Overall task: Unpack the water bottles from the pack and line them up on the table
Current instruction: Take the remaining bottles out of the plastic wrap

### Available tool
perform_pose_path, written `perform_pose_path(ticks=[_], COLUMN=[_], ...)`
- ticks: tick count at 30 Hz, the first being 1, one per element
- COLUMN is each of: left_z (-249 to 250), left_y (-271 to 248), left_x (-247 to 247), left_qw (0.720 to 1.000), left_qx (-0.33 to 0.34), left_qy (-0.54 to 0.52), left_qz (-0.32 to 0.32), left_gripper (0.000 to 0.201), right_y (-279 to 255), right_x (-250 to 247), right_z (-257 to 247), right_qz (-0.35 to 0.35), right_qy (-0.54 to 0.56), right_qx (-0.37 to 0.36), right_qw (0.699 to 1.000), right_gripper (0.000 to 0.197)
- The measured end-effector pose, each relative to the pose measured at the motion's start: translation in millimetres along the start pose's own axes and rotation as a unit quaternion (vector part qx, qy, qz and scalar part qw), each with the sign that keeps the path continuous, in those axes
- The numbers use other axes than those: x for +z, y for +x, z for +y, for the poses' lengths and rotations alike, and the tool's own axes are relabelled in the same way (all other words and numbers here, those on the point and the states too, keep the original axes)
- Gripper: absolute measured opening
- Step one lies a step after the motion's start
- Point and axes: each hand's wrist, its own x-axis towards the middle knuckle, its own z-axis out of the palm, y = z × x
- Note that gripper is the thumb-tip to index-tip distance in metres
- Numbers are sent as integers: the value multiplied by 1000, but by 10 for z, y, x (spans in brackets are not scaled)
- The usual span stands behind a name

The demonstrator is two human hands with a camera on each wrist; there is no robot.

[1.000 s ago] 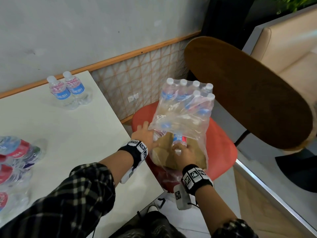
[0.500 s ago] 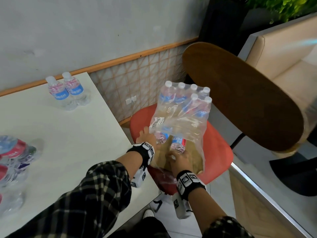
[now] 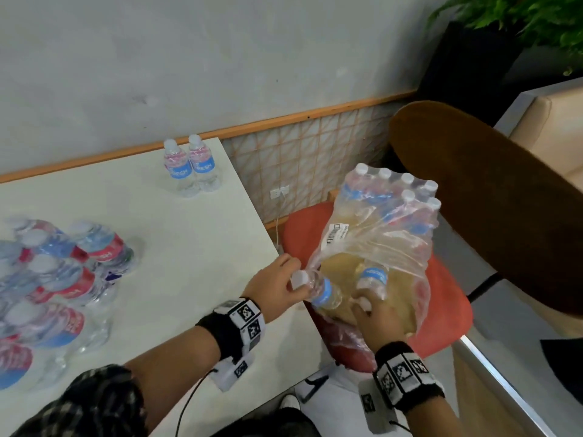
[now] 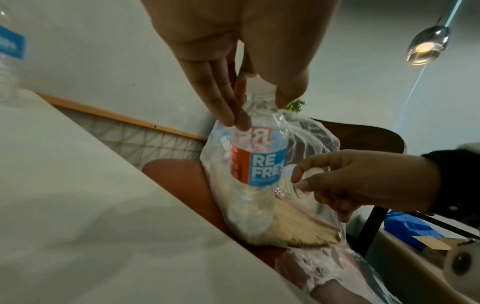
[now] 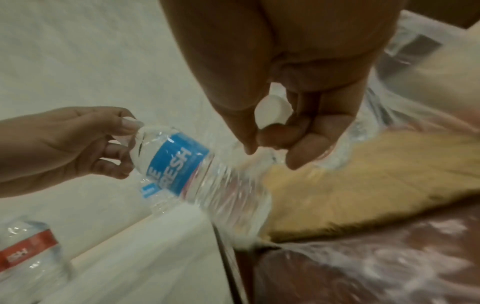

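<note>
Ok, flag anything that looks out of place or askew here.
The open pack sits on the red chair, not the table, leaning toward the chair back. Another wrapped pack lies on its side on the table. No spills show.

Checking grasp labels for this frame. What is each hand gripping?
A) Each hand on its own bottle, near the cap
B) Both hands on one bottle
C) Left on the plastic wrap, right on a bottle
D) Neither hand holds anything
A: the left hand pinches the neck of one bottle coming out of the pack, while the right hand grips the cap end of a second bottle inside the wrap.
</note>
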Motion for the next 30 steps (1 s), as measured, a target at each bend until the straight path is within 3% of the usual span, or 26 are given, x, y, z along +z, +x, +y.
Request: perform_pose_path(ticks=[4, 8, 11, 14, 22, 26, 30], left_z=[52, 85, -58, -330, -738, -850, -950], left_y=[-97, -165, -217, -285, -286, -260, -286], left_x=[-324, -740, -1076, -1305, -1500, -1439, -1419], left_qw=[999, 997, 997, 997, 995, 984, 987], left_qx=[30, 18, 0, -19, -43, -62, -75], left_qy=[-15, -35, -16, 27, 88, 167, 140], left_qz=[3, 64, 71, 64, 32, -29, -23], left_gripper=[37, 31, 28, 30, 27, 33, 37], right_y=[-254, -544, -672, -643, -518, -403, -291], right_x=[-258, -511, -505, -407, -138, 342, 593], right_z=[-466, -993, -1362, -1668, -2299, -2491, -2481], right_qz=[-3, -25, -47, -100, -157, -238, -222], right_qy=[3, 12, 46, 118, 114, 76, 71], right_qx=[-36, -79, -92, -67, -93, -83, -91], right_qw=[999, 997, 994, 986, 977, 965, 968], right_gripper=[9, 12, 13, 15, 15, 22, 31])
